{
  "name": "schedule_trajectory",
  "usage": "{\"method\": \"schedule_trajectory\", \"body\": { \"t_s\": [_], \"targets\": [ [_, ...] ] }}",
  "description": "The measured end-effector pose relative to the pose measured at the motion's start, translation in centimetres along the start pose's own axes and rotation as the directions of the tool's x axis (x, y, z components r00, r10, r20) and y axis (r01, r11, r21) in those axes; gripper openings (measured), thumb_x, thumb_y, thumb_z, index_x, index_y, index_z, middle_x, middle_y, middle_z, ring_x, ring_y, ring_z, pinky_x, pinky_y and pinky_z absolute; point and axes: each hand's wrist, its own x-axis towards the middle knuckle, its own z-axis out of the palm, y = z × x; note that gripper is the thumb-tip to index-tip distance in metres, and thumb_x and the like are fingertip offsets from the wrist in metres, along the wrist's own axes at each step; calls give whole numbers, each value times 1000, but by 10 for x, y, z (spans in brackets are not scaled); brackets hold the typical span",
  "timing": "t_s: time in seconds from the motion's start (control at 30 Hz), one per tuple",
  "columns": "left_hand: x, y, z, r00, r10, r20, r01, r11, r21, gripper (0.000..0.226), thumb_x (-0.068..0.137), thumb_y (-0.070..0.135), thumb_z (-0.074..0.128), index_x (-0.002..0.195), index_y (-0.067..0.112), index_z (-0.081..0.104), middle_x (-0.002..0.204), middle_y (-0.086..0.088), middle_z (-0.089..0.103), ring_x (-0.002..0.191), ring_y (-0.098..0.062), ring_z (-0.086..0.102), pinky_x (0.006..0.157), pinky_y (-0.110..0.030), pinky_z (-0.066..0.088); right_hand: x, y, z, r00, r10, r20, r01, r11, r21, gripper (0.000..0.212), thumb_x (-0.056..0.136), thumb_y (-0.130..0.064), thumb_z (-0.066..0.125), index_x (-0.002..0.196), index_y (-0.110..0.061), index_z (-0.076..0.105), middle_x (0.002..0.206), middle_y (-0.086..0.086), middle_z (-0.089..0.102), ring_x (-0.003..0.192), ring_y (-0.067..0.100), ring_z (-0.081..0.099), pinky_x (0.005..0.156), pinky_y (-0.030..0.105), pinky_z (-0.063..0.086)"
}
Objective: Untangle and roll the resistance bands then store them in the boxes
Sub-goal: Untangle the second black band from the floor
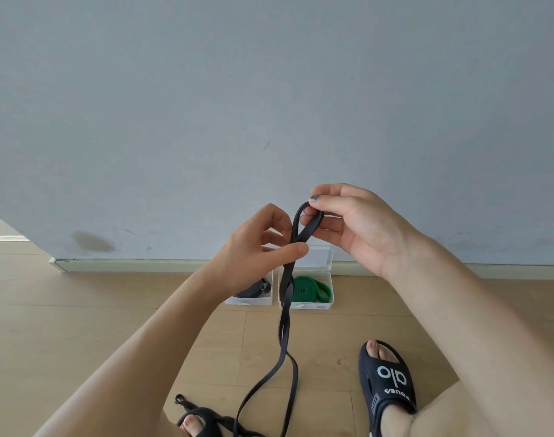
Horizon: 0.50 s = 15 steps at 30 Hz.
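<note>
While it hangs almost straight down from the hands toward the pale wooden floor, the long flat black rubber resistance band is twisted on itself below them. Its top loop is pinched by the right hand, and both strands are pinched lower by the left hand. Beyond the hands, against the grey wall, two clear plastic boxes are seen: one holding a coiled green band, the other a dark band. Open floor lies to the left.
</note>
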Motion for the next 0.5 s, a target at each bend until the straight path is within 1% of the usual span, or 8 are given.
{"method": "schedule_trajectory", "body": {
  "t_s": [0.07, 0.1, 0.2, 0.27, 0.3, 0.33, 0.4, 0.5],
  "targets": [
    [0, -1, 0, 1000, 6, -2, -6, 999, 51, 23, 90, 19, 78, 95, 14, 56, 94, 6, 67, 91, -9, 71, 79, -22, 57, 0, -1, 0, 1000, 27, 9, -28, 998, 49, 16, 99, -1, 61, 114, -7, 60, 85, 15, 69, 78, 25, 73, 79, 35, 65],
    [0, -2, 0, 1000, 20, -8, -19, 996, 92, 22, 90, 18, 78, 91, 14, 56, 90, 5, 67, 89, -9, 70, 78, -23, 57, -1, -1, 0, 999, 38, 15, -39, 997, 63, 16, 100, 0, 61, 114, -7, 59, 86, 16, 69, 77, 25, 73, 78, 35, 65],
    [1, -4, -1, 996, 78, -41, -70, 983, 171, 25, 88, 17, 78, 82, 12, 54, 77, 5, 60, 75, -14, 64, 73, -32, 57, -2, 0, 1, 999, 53, 3, -53, 991, 120, 17, 101, 3, 57, 115, -6, 56, 89, 19, 69, 79, 27, 75, 77, 36, 65],
    [1, -2, -3, 994, 98, -48, -88, 980, 178, 30, 84, 22, 79, 81, 13, 51, 71, 9, 54, 70, -21, 61, 70, -37, 53, -1, 0, 1, 998, 64, -17, -59, 978, 198, 19, 102, 4, 54, 119, -5, 54, 97, 24, 67, 81, 29, 77, 74, 36, 65],
    [1, -2, -3, 993, 108, -42, -99, 978, 183, 31, 83, 23, 79, 81, 14, 50, 68, 13, 52, 68, -21, 58, 68, -36, 51, 0, 0, 0, 997, 73, -29, -64, 970, 235, 19, 103, 4, 53, 120, -4, 53, 101, 26, 65, 81, 30, 78, 71, 36, 65],
    [1, -2, -2, 993, 116, -33, -108, 975, 194, 32, 83, 21, 80, 81, 15, 49, 66, 16, 51, 65, -18, 54, 66, -33, 48, -1, 0, 1, 996, 83, -38, -70, 962, 265, 18, 103, 4, 52, 120, -3, 53, 103, 27, 64, 81, 30, 78, 68, 35, 65],
    [0, -2, 2, 993, 121, -11, -116, 970, 216, 30, 84, 18, 81, 81, 16, 51, 67, 18, 52, 63, -12, 49, 64, -29, 46, -2, 0, 2, 994, 101, -44, -86, 959, 272, 12, 104, 3, 51, 115, 0, 56, 101, 26, 66, 78, 28, 78, 66, 34, 65],
    [-1, -4, 4, 990, 138, 39, -143, 965, 218, 20, 88, 19, 78, 85, 20, 59, 81, 13, 61, 72, -16, 62, 72, -34, 56, -3, 1, 1, 991, 122, -49, -111, 977, 183, 10, 105, -2, 54, 106, 3, 63, 91, 20, 71, 71, 22, 77, 66, 30, 64]
  ]
}}
